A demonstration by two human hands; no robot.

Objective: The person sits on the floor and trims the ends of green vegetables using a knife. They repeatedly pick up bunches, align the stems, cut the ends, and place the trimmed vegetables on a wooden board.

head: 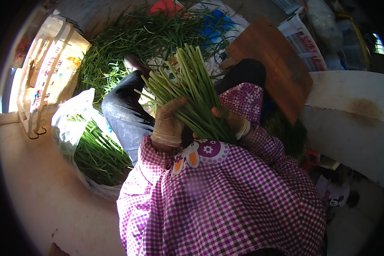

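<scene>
A thick bunch of long green stalks (192, 86), which look like garlic scapes or flowering chives, is held between both hands above my lap. My left hand (168, 121), in a dirty pale glove, grips the bunch from the left with the thumb over it. On the other side my right hand (232, 121), gloved with bare fingertips showing, is closed around the lower right of the bunch. Pale cut ends point up and away from me; the darker ends hang toward my checked smock (224, 192). Some fingers are hidden behind the stalks.
Loose green leaves (140, 35) pile up beyond my feet. On the left, a plastic bag (65, 131) holds more green stalks (99, 153), near a plastic crate (48, 73). A brown wooden board (272, 64) leans at right, before a white crate (302, 44).
</scene>
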